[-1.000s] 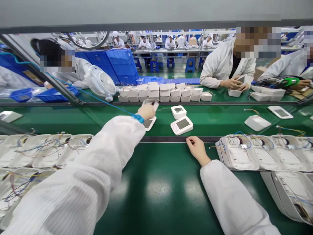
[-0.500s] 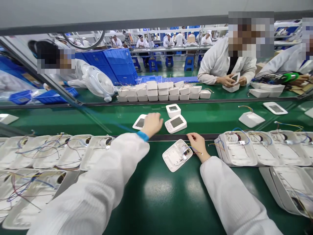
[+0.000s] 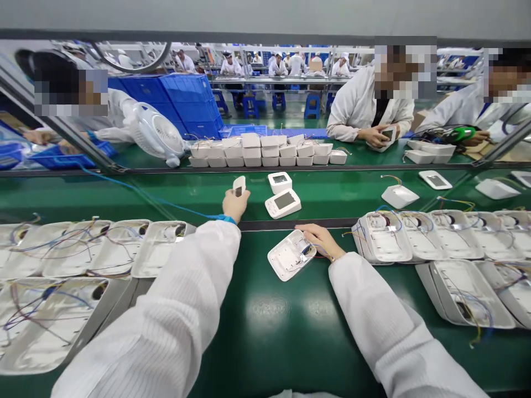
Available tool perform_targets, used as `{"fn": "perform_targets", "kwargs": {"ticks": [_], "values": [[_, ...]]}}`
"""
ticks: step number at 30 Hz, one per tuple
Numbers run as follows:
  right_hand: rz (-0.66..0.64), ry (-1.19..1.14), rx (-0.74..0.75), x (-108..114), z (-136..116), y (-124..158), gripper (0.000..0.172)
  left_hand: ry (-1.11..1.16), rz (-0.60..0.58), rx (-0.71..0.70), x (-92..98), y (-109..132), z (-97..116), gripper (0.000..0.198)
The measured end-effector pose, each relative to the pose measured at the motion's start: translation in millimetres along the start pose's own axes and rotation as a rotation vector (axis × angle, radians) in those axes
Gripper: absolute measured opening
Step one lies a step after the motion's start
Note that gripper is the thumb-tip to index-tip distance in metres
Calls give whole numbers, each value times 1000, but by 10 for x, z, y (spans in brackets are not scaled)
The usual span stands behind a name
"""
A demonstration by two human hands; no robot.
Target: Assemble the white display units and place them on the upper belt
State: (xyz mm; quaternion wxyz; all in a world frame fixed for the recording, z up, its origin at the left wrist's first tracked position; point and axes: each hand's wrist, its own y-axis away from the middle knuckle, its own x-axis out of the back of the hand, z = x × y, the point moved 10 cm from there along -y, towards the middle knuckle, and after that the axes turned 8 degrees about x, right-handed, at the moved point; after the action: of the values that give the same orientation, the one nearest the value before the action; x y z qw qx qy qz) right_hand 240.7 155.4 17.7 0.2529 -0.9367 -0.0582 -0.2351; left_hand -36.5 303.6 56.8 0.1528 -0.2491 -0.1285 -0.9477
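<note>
My left hand (image 3: 235, 205) is closed on a white front cover with a dark display window (image 3: 239, 183), tilted up off the green belt beyond the bench edge. A blue wrist strap with a cord is on that wrist. My right hand (image 3: 322, 241) grips the upper right edge of an open white plastic housing (image 3: 286, 260), thumb near its wires and fingers along the outside. The housing lies inside up on the green bench, with a small motor and thin coloured wires in it. A white unit with a display (image 3: 283, 203) lies between and beyond my hands, with another (image 3: 279, 181) behind it.
Rows of open wired housings stand at left (image 3: 161, 249) and right (image 3: 384, 243). Across the belt are stacked white housings (image 3: 252, 152), a white fan (image 3: 155, 132) and co-workers in white coats. More white parts (image 3: 400, 195) lie on the belt at right.
My left hand has taken hold of the display cover and tilted it up from the belt. My right hand has moved from beside the housing's wires onto its edge.
</note>
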Motion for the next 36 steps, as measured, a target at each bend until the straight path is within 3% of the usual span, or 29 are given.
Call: {"fn": "perform_targets", "kwargs": {"ticks": [3,4,5,7,8,11,14,17,20,24,26,28,30,33,34,36], "values": [[-6,23,-24,-54,-90,133,37,246,-141,-54,-100,637,12,53],[0,33,-33,-62,-137,209,38,358,-223,-69,-139,891,-32,56],[3,44,-42,-68,-195,301,37,656,-407,-56,-223,1168,-81,60],[3,74,-59,-70,-339,523,35,1023,-730,59,-350,1711,-253,63],[6,91,-70,-63,-416,647,34,1100,-823,130,-376,1929,-375,64],[89,148,-146,48,-603,1052,32,1192,-966,287,-397,2313,-703,69],[217,177,-309,219,-659,1476,34,1196,-1019,327,-430,2380,-844,62],[231,195,-413,288,-718,1704,32,1176,-1031,241,-477,2307,-776,60],[220,290,-371,327,-909,1553,27,1139,-1011,129,-532,2230,-668,57],[94,403,-238,229,-1189,1063,25,1088,-987,45,-576,2224,-657,53],[-8,492,-276,183,-1200,965,24,1065,-1001,31,-580,2267,-686,56],[-85,544,-396,181,-1123,1047,28,1064,-1023,41,-580,2310,-708,62],[-161,457,-506,129,-1045,1242,42,1083,-1036,66,-579,2332,-710,63],[-227,144,-582,-32,-1048,1519,63,1099,-1014,105,-575,2318,-703,58],[-197,44,-593,-41,-1077,1566,62,1094,-1003,113,-575,2312,-702,57],[-87,-109,-570,16,-1156,1560,41,1082,-994,123,-578,2310,-702,56]]}}
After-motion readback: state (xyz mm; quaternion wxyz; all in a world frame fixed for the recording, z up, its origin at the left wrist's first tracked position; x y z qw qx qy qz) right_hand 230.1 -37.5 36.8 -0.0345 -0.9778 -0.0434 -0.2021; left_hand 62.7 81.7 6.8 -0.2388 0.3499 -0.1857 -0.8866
